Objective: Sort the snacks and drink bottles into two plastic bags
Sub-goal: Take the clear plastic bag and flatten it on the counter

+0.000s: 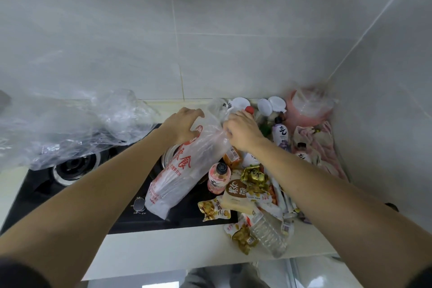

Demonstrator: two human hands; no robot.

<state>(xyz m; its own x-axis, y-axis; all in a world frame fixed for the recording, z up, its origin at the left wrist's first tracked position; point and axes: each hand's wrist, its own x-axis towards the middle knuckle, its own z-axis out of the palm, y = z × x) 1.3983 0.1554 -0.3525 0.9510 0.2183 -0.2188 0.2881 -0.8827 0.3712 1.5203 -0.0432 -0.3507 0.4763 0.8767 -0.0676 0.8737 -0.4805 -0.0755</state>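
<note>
A translucent white plastic bag [187,166] carries red printed characters. Just right of it lies a pink-labelled drink bottle [218,177] with a dark cap. Farther right stands a purple-labelled bottle [281,135]. Gold foil snack packets [253,177] crowd the near right beside the glossy black stove top [77,196].

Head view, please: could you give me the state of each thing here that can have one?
Left hand: grips the printed plastic bag's top.
Right hand: pinches the bag's mouth.
Printed plastic bag: held up, tilted, apparently empty.
Pink drink bottle: capped, lying on the stove.
Purple drink bottle: capped, upright.
Clear water bottle: lying on its side.
Snack packets: piled loose, unsorted.
Stove burner: unlit, partly under clear plastic.
</note>
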